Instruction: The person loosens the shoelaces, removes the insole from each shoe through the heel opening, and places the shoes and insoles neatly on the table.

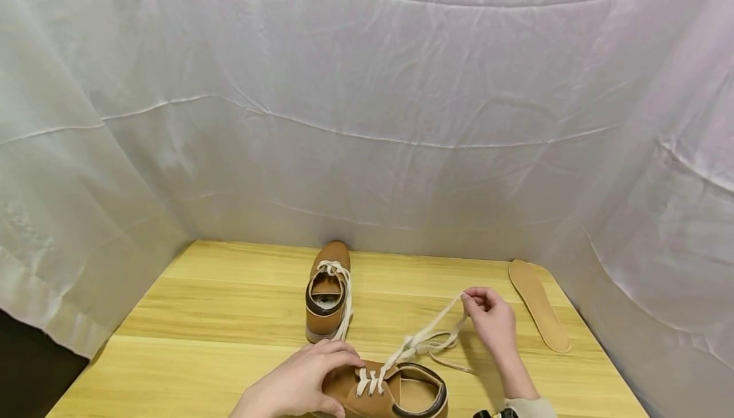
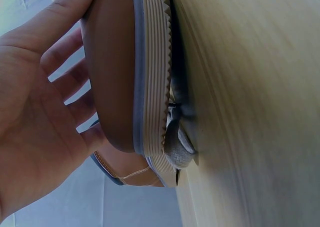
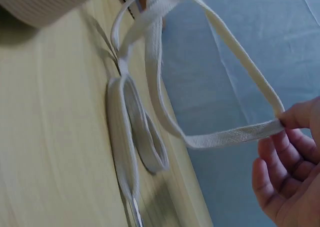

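Note:
A brown shoe (image 1: 344, 383) lies on the table front centre, its toe to the left and white laces through its eyelets. My left hand (image 1: 304, 376) grips the toe end, thumb on the near side and fingers over the far side; the left wrist view shows the toe (image 2: 112, 77) between thumb and fingers. To the right, my right hand (image 1: 493, 319) pinches a loop of the cream shoelace (image 1: 438, 319) between thumb and forefinger, raised above the table. The lace (image 3: 220, 137) runs taut from the shoe, with a bunched tangle below and a loose end on the wood.
A second brown shoe (image 1: 327, 297) stands farther back, toe toward the curtain, its laces hanging over its right side. A tan insole (image 1: 539, 306) lies at the table's right edge. Pale curtains (image 1: 367, 118) close off the back and sides of the wooden table (image 1: 229, 303).

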`<state>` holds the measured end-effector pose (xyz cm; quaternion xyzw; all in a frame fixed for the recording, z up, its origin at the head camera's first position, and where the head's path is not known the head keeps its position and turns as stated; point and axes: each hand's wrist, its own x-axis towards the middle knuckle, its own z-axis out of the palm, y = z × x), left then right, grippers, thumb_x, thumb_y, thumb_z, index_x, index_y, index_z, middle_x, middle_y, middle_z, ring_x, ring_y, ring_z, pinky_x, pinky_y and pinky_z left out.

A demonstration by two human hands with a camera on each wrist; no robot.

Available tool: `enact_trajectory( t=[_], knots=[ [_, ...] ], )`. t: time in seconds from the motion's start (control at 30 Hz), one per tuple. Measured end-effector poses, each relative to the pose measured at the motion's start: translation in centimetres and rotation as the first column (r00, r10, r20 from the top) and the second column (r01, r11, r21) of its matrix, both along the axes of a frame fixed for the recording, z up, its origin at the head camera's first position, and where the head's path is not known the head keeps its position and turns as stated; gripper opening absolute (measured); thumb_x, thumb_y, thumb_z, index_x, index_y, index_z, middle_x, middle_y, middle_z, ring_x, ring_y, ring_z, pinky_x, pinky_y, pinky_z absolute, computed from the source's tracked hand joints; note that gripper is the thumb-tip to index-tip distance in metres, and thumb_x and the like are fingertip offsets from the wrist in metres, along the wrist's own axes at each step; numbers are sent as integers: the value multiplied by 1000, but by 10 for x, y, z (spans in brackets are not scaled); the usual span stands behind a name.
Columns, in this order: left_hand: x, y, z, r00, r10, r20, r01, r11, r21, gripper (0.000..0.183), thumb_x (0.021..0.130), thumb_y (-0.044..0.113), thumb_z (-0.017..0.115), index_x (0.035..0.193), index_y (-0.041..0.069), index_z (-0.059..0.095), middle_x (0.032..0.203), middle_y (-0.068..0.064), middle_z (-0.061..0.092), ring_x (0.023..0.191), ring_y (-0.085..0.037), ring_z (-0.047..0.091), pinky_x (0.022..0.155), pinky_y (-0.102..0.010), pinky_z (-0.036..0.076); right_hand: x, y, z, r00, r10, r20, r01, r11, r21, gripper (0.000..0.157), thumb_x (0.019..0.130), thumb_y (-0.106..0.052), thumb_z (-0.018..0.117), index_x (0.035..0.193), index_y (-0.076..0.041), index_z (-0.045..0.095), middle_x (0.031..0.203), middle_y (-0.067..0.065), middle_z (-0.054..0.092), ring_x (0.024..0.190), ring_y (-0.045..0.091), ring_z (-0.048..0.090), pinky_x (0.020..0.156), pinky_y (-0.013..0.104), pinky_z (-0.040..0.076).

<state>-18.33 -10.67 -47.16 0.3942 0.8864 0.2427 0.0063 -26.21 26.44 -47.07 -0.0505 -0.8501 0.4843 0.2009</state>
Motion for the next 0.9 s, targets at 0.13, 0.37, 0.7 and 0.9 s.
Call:
enact_trajectory(
  t=[0.13, 0.37, 0.7, 0.9],
  knots=[
    [0, 0, 0, 1000, 2, 9, -2, 1000, 3, 67, 74, 41, 92, 135, 31, 66, 135, 17, 59, 129, -13, 54, 104, -45, 49, -1, 10, 0, 999, -46, 28, 46, 999, -12, 16, 96, -15, 72, 104, -1, 75, 83, 3, 71, 68, 3, 59, 62, 16, 49],
    [0, 0, 0, 1000, 3, 13, -3, 1000, 2, 67, 74, 42, 92, 135, 31, 66, 135, 17, 58, 129, -13, 54, 105, -46, 49, -2, 25, -4, 992, -83, 91, 83, 997, 8, 19, 98, -17, 71, 107, 0, 74, 85, 5, 71, 69, 6, 61, 61, 20, 49],
    [-1, 0, -2, 1000, -1, 11, 1, 1000, 1, 68, 74, 43, 92, 136, 32, 65, 135, 18, 58, 129, -13, 54, 104, -46, 50, -2, 32, -15, 946, 130, 297, -180, 972, 150, 14, 95, -12, 71, 102, 1, 72, 91, 8, 70, 74, 18, 63, 57, 27, 52],
    [-1, 0, -2, 1000, -6, 3, 6, 1000, 4, 68, 74, 43, 92, 136, 32, 65, 134, 17, 59, 128, -13, 55, 104, -46, 50, -1, 31, -16, 945, 143, 293, -212, 953, 218, 15, 94, -12, 72, 106, -2, 74, 96, 5, 73, 91, 22, 68, 75, 33, 53]
  ],
)
